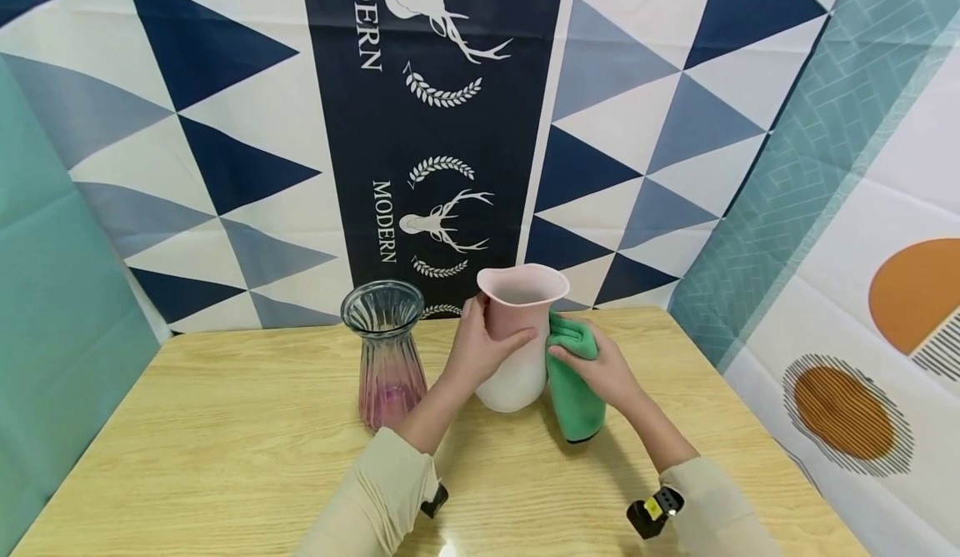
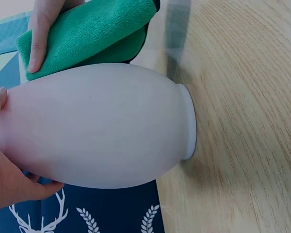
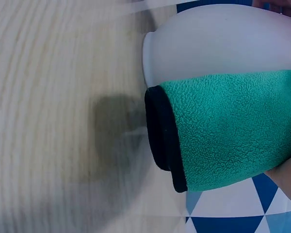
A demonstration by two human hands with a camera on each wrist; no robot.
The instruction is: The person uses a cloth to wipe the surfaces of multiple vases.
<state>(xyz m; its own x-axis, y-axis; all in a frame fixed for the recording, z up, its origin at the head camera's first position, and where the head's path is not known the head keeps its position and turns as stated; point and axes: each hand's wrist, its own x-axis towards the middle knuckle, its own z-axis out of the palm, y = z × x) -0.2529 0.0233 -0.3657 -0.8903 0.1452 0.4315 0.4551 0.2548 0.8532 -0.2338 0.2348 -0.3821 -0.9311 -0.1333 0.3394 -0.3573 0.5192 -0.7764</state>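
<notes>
A pink-to-white vase [image 1: 517, 365] with a wavy rim stands upright near the back of the table. My left hand [image 1: 480, 342] grips its upper part from the left, the thumb across the front and the fingers round the back. On the vase's other side my right hand [image 1: 600, 365] holds a folded green cloth [image 1: 573, 382] with dark edging against the upper wall. In the left wrist view the cloth [image 2: 97, 36] lies along the vase's side, and the vase's foot [image 2: 189, 121] is down at the wooden surface. The right wrist view shows the cloth [image 3: 233, 131] hanging beside the vase [image 3: 223, 43].
A ribbed glass vase [image 1: 386, 357], bluish at the top and pink below, stands left of my left forearm on the wooden table [image 1: 225, 457]. Behind the table hangs a patterned backdrop [image 1: 442, 123] of triangles and deer heads. Patterned sheets hang at both sides.
</notes>
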